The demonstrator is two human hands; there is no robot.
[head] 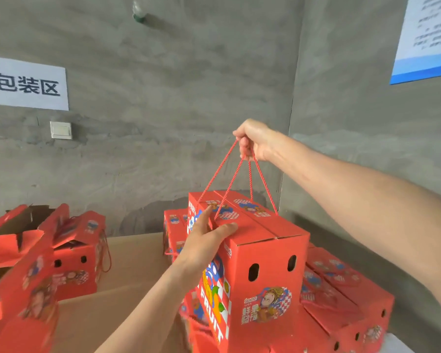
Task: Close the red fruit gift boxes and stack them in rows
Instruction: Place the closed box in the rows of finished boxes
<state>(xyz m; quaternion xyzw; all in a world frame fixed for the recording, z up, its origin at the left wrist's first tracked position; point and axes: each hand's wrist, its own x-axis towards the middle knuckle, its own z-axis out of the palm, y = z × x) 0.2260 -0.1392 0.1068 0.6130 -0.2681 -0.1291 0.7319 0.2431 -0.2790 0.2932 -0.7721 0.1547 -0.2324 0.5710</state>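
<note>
- Red cardboard fruit gift box (262, 253), printed with a cartoon figure and two oval vent holes on its end, hangs below my right hand (255, 138) and looks closed, its top flaps meeting along a centre seam.
- My right hand is fisted tight around the twisted red rope handles (236, 174), bunched together above the box; my left hand (204, 240) lies spread and flat on the near top edge, fingers wide, gripping nothing.
- I cannot tell whether the box is fully airborne or already resting on the closed red boxes (341, 289) stacked beneath and to the right of my hands.
- Risk, as I judge it: the ropes run at a slant, so the load could swing away from my left palm and knock the neighbouring box just behind it.
- If I let the ropes go slack too early, the box may land skewed, overhanging the row under it, and the stack would lean.
- The flaps seem held only by the handle tension and my left hand; lifting that hand first could let the seam spring open.
- Dropped ropes could snag under the next box set on top.
- Well off to the left of my left hand, open red boxes (69, 250) with raised flaps wait on brown cardboard sheeting (133, 263); a careless swing back could clip them.
</note>
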